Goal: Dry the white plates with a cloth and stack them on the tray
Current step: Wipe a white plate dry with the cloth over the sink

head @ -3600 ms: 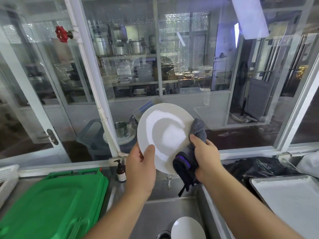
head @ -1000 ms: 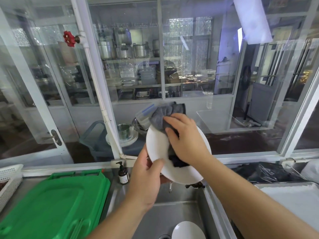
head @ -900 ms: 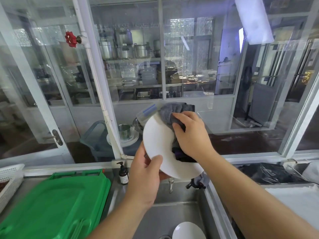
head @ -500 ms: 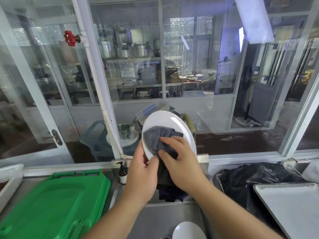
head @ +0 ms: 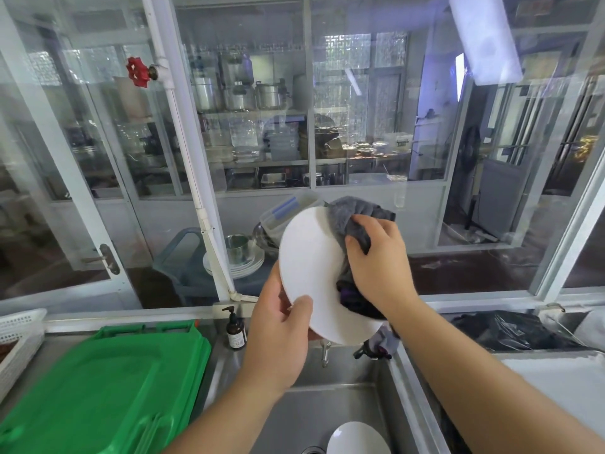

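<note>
I hold a white plate (head: 311,267) upright over the sink, tilted a little to the left. My left hand (head: 278,335) grips its lower left rim, thumb on the face. My right hand (head: 379,260) presses a grey cloth (head: 347,217) against the plate's right side, fingers curled into the cloth; the cloth's dark purple-edged end hangs below the plate. Another white plate (head: 358,439) lies in the sink (head: 327,411) at the bottom edge. The metal tray (head: 563,381) sits at the lower right, partly behind my right forearm.
A green plastic lid (head: 98,388) covers the counter at the left, with a white basket (head: 19,335) beyond it. A brown pump bottle (head: 235,332) stands by the window frame. A black plastic bag (head: 510,329) lies behind the tray. Glass panes close the back.
The plate has turned from facing me to angled leftward, and my right hand with the cloth has gone from the plate's lower centre up to its right edge.
</note>
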The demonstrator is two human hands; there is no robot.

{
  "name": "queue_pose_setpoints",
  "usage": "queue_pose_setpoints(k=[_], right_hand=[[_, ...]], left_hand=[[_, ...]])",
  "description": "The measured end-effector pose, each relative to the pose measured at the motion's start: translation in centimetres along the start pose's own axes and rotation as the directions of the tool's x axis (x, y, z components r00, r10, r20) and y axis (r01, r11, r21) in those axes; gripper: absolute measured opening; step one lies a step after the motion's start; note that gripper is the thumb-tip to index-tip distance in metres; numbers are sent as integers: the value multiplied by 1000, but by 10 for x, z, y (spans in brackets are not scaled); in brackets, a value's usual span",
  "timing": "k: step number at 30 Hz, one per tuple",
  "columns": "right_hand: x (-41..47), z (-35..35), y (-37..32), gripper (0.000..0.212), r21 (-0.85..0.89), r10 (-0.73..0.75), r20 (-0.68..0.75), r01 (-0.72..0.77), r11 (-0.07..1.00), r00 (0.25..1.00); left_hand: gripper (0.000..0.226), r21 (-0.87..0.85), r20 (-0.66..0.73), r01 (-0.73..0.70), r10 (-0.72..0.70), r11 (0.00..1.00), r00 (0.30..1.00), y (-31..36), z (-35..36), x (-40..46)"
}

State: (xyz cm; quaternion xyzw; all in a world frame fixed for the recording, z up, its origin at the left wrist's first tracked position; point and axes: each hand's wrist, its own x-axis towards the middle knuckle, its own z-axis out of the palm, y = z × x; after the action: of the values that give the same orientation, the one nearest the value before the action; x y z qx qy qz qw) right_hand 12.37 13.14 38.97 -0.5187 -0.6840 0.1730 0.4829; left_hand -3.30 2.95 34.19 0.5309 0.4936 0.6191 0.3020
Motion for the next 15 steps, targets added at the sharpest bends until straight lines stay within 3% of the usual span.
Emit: queue_pose_setpoints(k=[5,8,9,11,13,15], right_hand=[[-34,23,9,46,89,214,63,-219,972,975],[-46,30,6,40,231,383,182,-418,879,906],[-46,28,3,35,352,442,226,-496,794,868],[-44,20,-5,25,623,525,337,-603,499,782],[-41,9,-10,31,774,561,405,-597,210,722],[-38,-2,-15,48,808,538,443,-579,108,718]], left_hand=[[71,224,69,-124,112,967,991,3,-1,3],[78,373,161,-216,166,902,973,4,-1,2],[81,400,203,-242,172,884,964,4,-2,1],[84,448,283,-303,188,841,940,5,-6,1],[87,506,355,-379,213,775,910,8,-11,2],[92,570,404,-436,224,696,887,12,-13,3]])
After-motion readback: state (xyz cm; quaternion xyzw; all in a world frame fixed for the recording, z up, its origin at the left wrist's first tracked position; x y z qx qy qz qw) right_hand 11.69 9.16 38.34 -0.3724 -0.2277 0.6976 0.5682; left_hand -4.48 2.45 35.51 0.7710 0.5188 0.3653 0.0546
